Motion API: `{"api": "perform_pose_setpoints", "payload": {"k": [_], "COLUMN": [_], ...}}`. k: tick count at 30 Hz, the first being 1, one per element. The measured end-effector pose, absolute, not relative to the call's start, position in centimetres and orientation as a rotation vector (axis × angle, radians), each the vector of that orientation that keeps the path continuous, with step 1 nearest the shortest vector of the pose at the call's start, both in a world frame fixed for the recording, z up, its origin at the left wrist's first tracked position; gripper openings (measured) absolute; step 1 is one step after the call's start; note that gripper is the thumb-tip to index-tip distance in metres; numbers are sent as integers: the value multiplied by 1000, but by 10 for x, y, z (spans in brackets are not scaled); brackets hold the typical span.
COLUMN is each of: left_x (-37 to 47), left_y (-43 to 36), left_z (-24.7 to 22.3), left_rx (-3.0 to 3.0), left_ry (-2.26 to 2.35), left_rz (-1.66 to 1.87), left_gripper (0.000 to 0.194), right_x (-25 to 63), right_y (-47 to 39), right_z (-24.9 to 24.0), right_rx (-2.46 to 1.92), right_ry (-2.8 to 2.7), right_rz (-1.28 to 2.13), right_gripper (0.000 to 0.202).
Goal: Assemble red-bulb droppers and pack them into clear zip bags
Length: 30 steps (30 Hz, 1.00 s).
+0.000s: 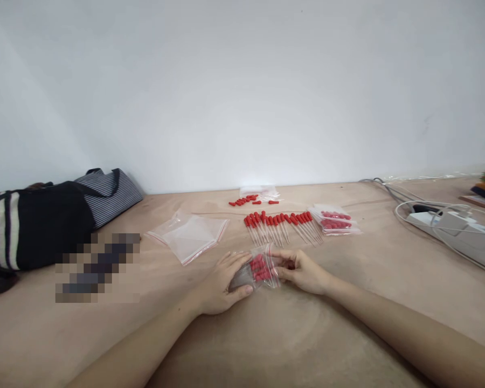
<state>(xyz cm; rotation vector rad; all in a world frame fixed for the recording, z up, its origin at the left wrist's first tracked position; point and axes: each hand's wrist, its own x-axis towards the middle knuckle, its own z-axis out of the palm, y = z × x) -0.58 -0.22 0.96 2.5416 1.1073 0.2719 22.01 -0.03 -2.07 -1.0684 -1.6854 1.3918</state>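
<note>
A clear zip bag [260, 269] with several red-bulbed droppers inside lies on the table between my hands, its red-lined zip edge to the right. My left hand [223, 284] rests over the bag's left end, fingers and thumb apart. At the zip edge, my right hand [301, 270] pinches the bag between thumb and fingers. Behind the bag lies a row of droppers [277, 221] with red bulbs and pale stems. Filled bags [336, 220] are stacked to the right of the row. Flat, unfilled zip bags [189, 234] lie to the left.
Loose red bulbs [244, 200] and a clear bag [261, 192] lie near the wall. Dark and striped fabric bags [56, 221] stand at the left beside a blurred patch. A white power strip [452, 231] with cables is at the right.
</note>
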Motion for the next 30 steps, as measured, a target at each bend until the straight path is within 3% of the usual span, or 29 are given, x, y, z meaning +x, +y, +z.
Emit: {"api": "perform_pose_setpoints", "payload": {"k": [9,17,30], "left_x": [-6,-11,-8], "left_y": [-2,0,-2], "left_z": [11,7,10], "left_rx": [2520,2574,2594], "left_ry": [1107,1049,1046], "left_rz": [286,255,178], "left_gripper": [51,48,56], "right_x": [216,231,234], "right_y": [-6,2,5], "right_z": [-9,-19,-22], "right_rx": [-921,-979,-1009], "right_ry": [-1328,-1652,-1661], "right_rz": [1699,1590,1625], "right_gripper": [44,19,29]}}
